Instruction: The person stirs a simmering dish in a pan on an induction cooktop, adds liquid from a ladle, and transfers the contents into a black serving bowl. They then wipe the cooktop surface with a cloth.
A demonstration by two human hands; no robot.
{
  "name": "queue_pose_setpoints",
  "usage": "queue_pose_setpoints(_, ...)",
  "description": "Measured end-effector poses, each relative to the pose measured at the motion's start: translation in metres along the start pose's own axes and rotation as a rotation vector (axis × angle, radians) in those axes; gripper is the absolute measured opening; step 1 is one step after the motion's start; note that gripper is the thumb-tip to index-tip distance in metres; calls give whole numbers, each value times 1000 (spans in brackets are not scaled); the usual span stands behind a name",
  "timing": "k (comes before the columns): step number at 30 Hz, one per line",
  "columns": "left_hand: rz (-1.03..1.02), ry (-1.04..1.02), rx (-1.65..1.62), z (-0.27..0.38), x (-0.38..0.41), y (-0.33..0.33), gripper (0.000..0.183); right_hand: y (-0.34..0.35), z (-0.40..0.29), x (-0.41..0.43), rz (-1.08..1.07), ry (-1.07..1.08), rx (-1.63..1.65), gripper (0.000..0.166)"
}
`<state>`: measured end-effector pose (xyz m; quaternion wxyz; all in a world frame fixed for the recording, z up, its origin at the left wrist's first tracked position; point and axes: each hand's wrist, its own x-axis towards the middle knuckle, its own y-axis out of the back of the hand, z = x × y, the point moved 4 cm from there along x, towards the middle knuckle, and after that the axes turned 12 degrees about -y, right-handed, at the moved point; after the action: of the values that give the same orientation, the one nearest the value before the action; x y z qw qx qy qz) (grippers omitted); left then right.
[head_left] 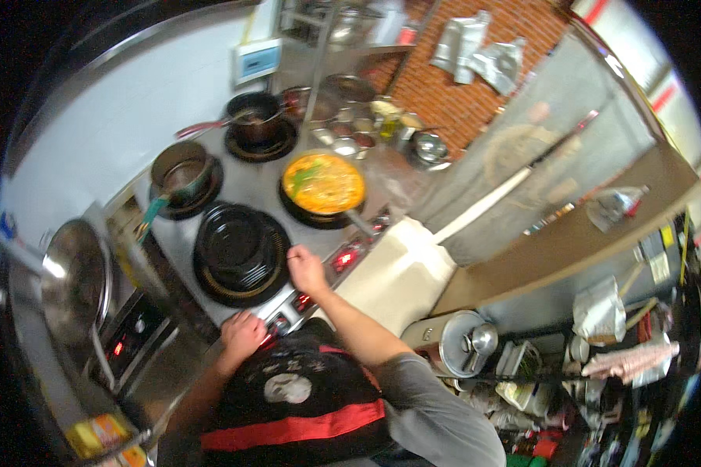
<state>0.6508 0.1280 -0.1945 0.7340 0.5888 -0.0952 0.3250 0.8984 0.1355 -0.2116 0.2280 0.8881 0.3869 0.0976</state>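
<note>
My right hand (307,269) is at the right side of a black pan (242,251) on the near burner of a steel cooktop; blur hides whether it grips the rim. At the cooktop's front edge, beside red-lit controls, rests my left hand (243,334), its fingers partly curled. Behind my right hand, a pan of orange food with green leaves (323,182) sits on another burner. A green-handled saucepan (181,169) and a dark saucepan (253,114) stand on the back burners.
A large wok (76,280) is at the left. Right of the cooktop lie a pale board (397,274) and a long peel-like handle (485,204). Small bowls and bottles (356,128) crowd the far corner. A lidded steel pot (455,344) stands at the lower right.
</note>
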Motion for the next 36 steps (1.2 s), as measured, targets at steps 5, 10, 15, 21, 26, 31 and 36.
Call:
queue_pose_setpoints(5,-27,11,-12,2,3,2,21,1,-29,16,-79,236,-119,14)
queue_pose_setpoints(10,-80,13,-33,-3,1,-4,21,-2,-32,21,-111,216,-179,13)
queue_pose_setpoints(15,-85,-15,-6,-13,-6,-14,22,-4,-26,22,-77,230,-149,11)
queue_pose_setpoints(21,-98,-47,-26,-23,-13,-27,24,-7,-22,27,-79,267,-126,8)
queue_pose_setpoints(26,-120,-86,-38,-21,-6,-23,27,-5,-21,32,-106,305,-82,6)
queue_pose_setpoints(31,-463,80,-67,-43,-57,-68,33,-3,-24,31,-139,298,-104,7)
queue_pose_setpoints(36,-475,55,54,-50,-117,-89,25,-6,-20,35,-202,294,-93,7)
